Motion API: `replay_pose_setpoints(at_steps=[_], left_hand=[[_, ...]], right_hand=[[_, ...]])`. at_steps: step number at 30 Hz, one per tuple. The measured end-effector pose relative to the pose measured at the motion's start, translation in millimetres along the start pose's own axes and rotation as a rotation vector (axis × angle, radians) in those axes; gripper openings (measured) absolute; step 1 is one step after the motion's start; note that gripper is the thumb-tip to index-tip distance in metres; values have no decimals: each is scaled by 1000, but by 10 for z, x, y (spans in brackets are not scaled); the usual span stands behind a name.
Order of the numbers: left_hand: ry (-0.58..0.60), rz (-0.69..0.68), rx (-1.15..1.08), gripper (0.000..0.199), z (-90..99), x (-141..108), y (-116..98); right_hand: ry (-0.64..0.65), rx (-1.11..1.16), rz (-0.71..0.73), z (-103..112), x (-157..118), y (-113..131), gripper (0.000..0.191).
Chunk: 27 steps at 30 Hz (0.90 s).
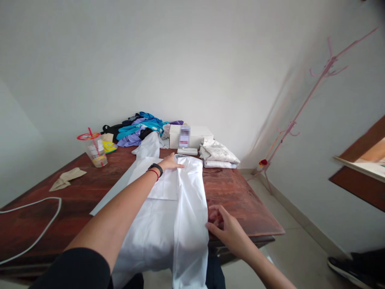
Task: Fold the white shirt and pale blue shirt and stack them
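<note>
A white garment [156, 224] lies over the dark wooden table [240, 200] and hangs down past its front edge. One long strip of it, folded over on the right, runs toward me. A flat white rectangular piece [165, 184] shows on its left part. My left hand [171, 162] rests on the garment's far end near the collar, fingers spread and holding nothing. Beside the strip's right edge, my right hand [222, 224] is held with its fingers curved and apart, nothing seen between them.
Behind are a heap of coloured clothes [141, 128], a white box [195, 134] with a phone [184, 137] against it, and folded fabric [216, 152]. Leftward are a plastic cup [96, 150], beige cloth [67, 178] and a white cable [51, 222]. A pink coat rack [309, 100] stands right.
</note>
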<state>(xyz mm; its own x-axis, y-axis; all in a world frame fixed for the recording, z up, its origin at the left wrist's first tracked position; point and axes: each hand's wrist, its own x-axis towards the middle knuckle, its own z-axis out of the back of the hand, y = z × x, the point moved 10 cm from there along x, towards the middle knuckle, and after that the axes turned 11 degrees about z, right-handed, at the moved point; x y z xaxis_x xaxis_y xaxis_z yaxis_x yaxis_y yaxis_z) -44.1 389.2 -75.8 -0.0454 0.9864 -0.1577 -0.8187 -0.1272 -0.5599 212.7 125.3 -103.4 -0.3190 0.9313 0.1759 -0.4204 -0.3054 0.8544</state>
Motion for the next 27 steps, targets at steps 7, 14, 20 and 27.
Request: replay_pose_setpoints(at_steps=[7, 14, 20, 27], left_hand=[[67, 28, 66, 80, 26, 198, 36], [-13, -104, -18, 53, 216, 144, -97], [-208, -179, -169, 52, 773, 68, -167], [-603, -27, -218, 47, 1628, 231, 171]], right_hand=[[34, 234, -76, -266, 116, -138, 83], [113, 247, -74, -393, 119, -54, 100], [-165, 84, 98, -59, 395, 67, 70], [-246, -297, 284, 253, 976, 459, 43]])
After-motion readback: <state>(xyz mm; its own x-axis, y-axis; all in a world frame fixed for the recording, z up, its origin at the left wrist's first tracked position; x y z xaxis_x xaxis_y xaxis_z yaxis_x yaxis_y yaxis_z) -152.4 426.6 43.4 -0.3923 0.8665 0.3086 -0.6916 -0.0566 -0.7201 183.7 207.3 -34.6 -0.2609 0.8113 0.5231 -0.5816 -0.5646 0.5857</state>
